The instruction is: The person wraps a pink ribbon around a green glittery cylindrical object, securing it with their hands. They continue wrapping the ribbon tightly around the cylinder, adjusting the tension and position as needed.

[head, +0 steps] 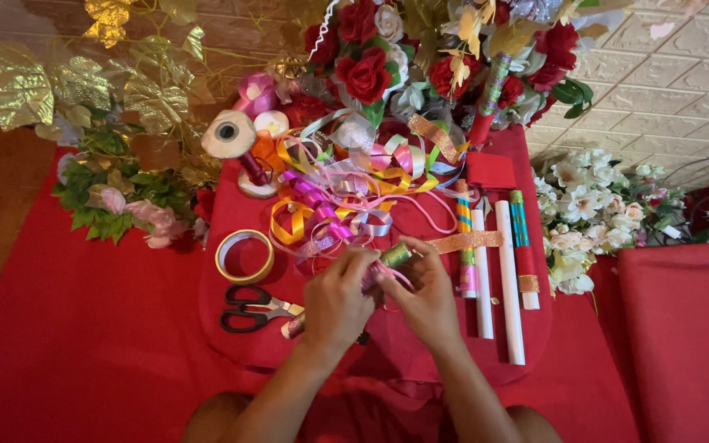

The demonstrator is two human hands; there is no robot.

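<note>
Red cloth covers the tabletop (231,328), artificial flowers (420,57) at the far edge. Left hand (336,299) and right hand (430,302) meet at centre, both pinched shut on a small green glitter-wrapped stick (395,254) with pink ribbon (375,275). Scissors (252,309) and tape roll (244,256) lie left of them; white tubes (509,279) lie to the right.

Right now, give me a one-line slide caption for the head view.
Left hand and right hand wrap pink ribbon around a small stick over a red cloth, beside scissors and a tape roll.
</note>
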